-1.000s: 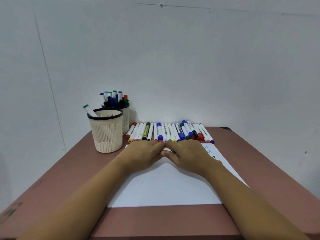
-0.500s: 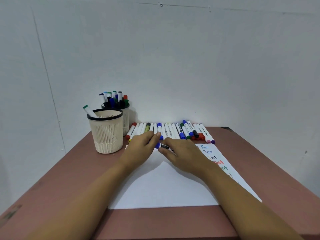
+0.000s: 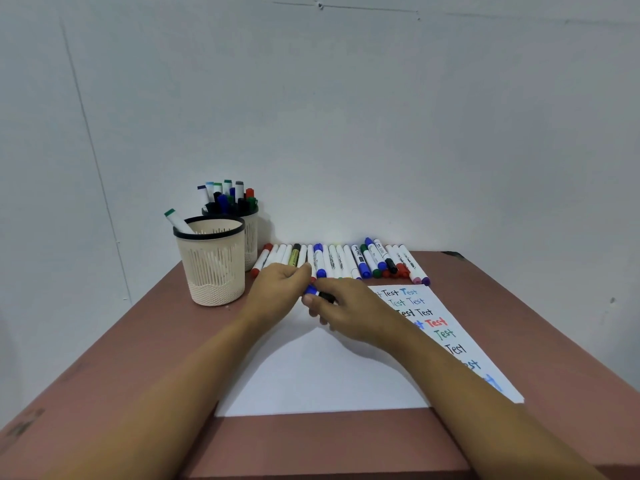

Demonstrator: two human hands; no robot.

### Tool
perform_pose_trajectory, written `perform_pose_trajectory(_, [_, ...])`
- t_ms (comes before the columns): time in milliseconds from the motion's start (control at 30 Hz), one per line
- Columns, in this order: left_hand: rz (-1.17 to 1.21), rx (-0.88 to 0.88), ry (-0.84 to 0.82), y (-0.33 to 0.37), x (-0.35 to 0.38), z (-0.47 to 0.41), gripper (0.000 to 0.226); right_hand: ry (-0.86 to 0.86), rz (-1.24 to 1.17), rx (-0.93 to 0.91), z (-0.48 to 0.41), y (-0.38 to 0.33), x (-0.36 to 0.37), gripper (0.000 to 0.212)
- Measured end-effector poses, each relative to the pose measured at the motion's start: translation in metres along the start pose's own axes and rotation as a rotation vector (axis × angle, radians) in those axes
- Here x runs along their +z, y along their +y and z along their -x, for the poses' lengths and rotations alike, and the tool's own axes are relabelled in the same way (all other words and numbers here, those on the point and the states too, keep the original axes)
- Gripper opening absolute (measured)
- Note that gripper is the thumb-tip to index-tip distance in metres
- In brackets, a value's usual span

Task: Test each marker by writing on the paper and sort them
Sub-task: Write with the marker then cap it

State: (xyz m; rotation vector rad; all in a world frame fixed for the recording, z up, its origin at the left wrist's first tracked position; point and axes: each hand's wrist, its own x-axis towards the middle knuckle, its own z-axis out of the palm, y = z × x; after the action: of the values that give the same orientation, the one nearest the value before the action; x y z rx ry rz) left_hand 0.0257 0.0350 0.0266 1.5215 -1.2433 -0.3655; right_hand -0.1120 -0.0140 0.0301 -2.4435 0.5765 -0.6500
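Right now I see both hands meeting just above the centre of the frame, over the far edge of the paper [image 3: 311, 375]. The left hand [image 3: 280, 285] has its fingers curled, thumb and fingertips pinching the blue end of a blue-capped marker [image 3: 311, 290]; the right hand [image 3: 349, 313] curls around the marker's other end, where a dark band shows beside the thumb. I cannot tell whether the cap is on or partly off. Just behind the hands, a row of markers [image 3: 363, 263] lies side by side along the back edge of the brown tabletop [image 3: 104, 375], against the white wall. On the right side of the paper I read the word "Test" written many times in black, blue, red and green. At centre left stands a front cup [image 3: 211, 268] holding one green-tipped marker [image 3: 175, 220] that leans left, and just behind it a rear cup [image 3: 252, 237] packed with upright markers.
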Motion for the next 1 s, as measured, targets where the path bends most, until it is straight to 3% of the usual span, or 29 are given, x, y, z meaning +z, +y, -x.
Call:
perform_pose_trajectory(200, [0.079, -0.16, -0.013, 0.008, 0.001, 0.0, 0.054, 0.094, 0.096, -0.082, 0.004, -0.003, 0.008, 0.009])
perform_pose_trajectory(300, [0.072, -0.226, -0.032, 0.01, 0.001, 0.002, 0.037, 0.114, 0.205, -0.102, 0.006, -0.002, 0.011, 0.009])
perform_pose_trajectory(600, [0.13, -0.358, -0.011, 0.009, 0.01, -0.001, 0.032, 0.228, 0.537, -0.223, 0.005, -0.001, 0.015, 0.029])
perform_pose_trajectory(667, [0.206, -0.432, 0.056, 0.011, 0.001, -0.001, 0.029, 0.275, 0.72, -0.263, 0.006, 0.006, 0.007, 0.021])
perform_pose_trajectory(733, [0.384, -0.512, 0.228, 0.007, -0.028, -0.006, 0.023, 0.333, 0.85, -0.157, 0.009, 0.019, -0.013, 0.023])
perform_pose_trajectory(833, [0.438, -0.458, 0.365, 0.0, -0.052, -0.015, 0.034, 0.353, 0.627, 0.149, 0.011, 0.034, -0.036, 0.044])
perform_pose_trajectory(933, [0.249, -0.418, 0.206, 0.001, -0.024, -0.015, 0.018, 0.307, 0.315, 0.166, 0.001, 0.022, -0.02, 0.038])
perform_pose_trajectory(1000, [0.12, -0.393, 0.107, 0.001, -0.011, -0.014, 0.02, 0.268, 0.194, 0.184, 0.0, 0.02, -0.013, 0.026])
